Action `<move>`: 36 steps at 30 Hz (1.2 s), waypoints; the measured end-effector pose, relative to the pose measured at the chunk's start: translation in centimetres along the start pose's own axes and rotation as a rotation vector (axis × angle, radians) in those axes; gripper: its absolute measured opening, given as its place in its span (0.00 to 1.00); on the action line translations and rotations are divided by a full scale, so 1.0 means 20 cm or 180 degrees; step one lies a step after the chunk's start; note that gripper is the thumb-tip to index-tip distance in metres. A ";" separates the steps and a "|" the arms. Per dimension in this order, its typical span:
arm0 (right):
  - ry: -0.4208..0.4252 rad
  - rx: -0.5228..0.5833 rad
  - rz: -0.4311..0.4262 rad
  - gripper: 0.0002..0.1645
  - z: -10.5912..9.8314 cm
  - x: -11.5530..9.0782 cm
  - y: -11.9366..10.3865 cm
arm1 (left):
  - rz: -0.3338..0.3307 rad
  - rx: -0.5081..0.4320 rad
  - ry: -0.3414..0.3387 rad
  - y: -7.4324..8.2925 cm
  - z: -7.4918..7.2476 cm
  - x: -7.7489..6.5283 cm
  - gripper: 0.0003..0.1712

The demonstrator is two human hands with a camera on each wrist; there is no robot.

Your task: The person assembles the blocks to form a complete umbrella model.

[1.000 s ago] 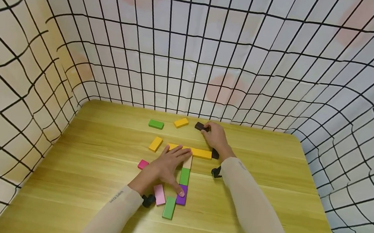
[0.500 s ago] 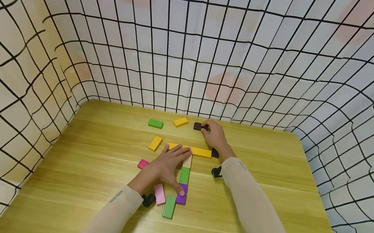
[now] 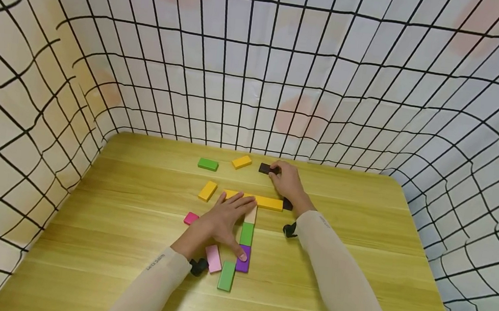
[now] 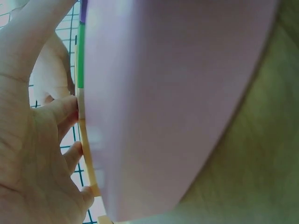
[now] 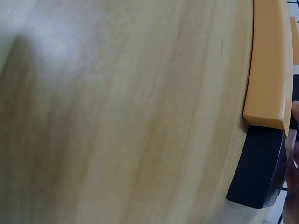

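My right hand (image 3: 287,179) pinches a black block (image 3: 264,168) lying near the table's back edge. My left hand (image 3: 222,224) is spread over a T of blocks. Its fingertips rest at the yellow row (image 3: 269,204), its thumb on the purple block (image 3: 242,266). Between these run a beige block (image 3: 250,214) and a green block (image 3: 246,233). A second black block (image 3: 287,204) sits against the row's right end, partly behind my right wrist. The right wrist view shows this black block (image 5: 257,168) touching a yellow block (image 5: 266,65). A pink block (image 4: 177,93) fills much of the left wrist view.
Loose blocks lie about: a green one (image 3: 208,164) and a yellow one (image 3: 241,162) at the back, another yellow block (image 3: 207,191), a magenta block (image 3: 190,218), a pink block (image 3: 213,259) and a lighter green block (image 3: 226,276). Black wire mesh (image 3: 258,79) encloses the table's back and sides.
The black block in my right hand has turned slightly, from slanted to nearly level with the back edge. My left hand keeps its place on the blocks.
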State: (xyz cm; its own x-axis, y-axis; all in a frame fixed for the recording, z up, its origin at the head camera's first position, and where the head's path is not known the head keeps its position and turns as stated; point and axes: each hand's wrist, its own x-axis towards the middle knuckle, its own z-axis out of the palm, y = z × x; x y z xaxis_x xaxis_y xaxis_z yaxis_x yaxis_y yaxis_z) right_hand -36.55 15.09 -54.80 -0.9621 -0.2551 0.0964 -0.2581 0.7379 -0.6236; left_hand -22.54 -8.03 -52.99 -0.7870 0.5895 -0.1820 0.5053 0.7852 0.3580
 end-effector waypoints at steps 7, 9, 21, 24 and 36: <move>-0.0033 0.0035 0.0044 0.16 -0.01 0.00 0.01 | -0.0003 0.0030 -0.0016 -0.01 0.01 0.01 0.87; -0.0035 0.0029 0.0049 0.17 -0.01 0.00 0.02 | 0.0006 0.0041 -0.0020 0.00 0.01 0.01 0.87; -0.0124 0.0200 0.0081 0.38 -0.12 -0.11 0.01 | -0.0016 0.0032 -0.0023 0.01 0.00 0.00 0.86; -0.0222 0.0076 0.0029 0.42 -0.14 -0.17 0.02 | -0.0028 0.0023 -0.0026 0.01 0.00 0.00 0.86; -0.0337 -0.0183 -0.0126 0.54 -0.12 -0.36 0.02 | 0.0005 0.0019 0.0006 0.01 0.01 0.00 0.86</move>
State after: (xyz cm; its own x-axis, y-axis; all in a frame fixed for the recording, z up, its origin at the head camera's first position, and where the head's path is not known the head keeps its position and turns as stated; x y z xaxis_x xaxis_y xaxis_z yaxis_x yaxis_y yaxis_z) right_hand -29.93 18.72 -53.77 -0.9372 -0.3469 0.0358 -0.3032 0.7598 -0.5751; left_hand -22.45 -7.82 -53.14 -0.7869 0.5903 -0.1798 0.5086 0.7854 0.3527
